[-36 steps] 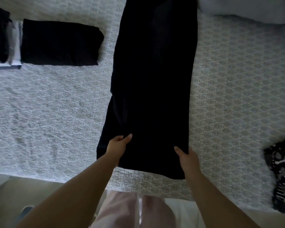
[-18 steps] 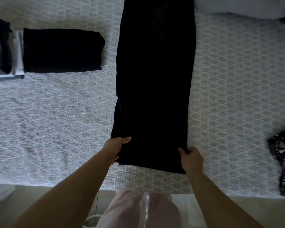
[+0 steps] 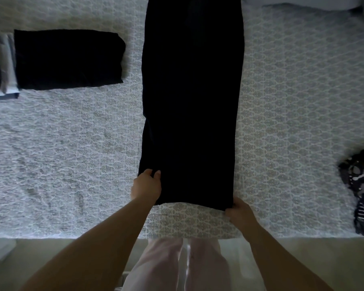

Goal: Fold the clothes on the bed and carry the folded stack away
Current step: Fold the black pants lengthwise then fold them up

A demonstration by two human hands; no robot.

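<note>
Nearest the viewer, the person's pale trousers (image 3: 177, 263) stand against the bed's near edge. Just beyond, the left hand (image 3: 147, 185) pinches the near left corner of the long black garment (image 3: 191, 101), its fingers (image 3: 157, 174) curled over the cloth, while the right hand (image 3: 239, 210) grips the near right corner; how its fingers lie underneath cannot be told. The garment lies flat and lengthwise on the bed (image 3: 72, 164), running away from the person past the top of the view.

The step in hand looks like folding the near hem up toward the far end. To do it well, both corners should rise together and level, kept taut so the sides stay aligned, then be laid square.

There is bare quilt on both sides of the garment. Farther off, a folded black piece (image 3: 67, 59) lies to the left, beside a small stack (image 3: 0, 66) at the frame edge; a patterned garment (image 3: 361, 192) waits at the right edge.
</note>
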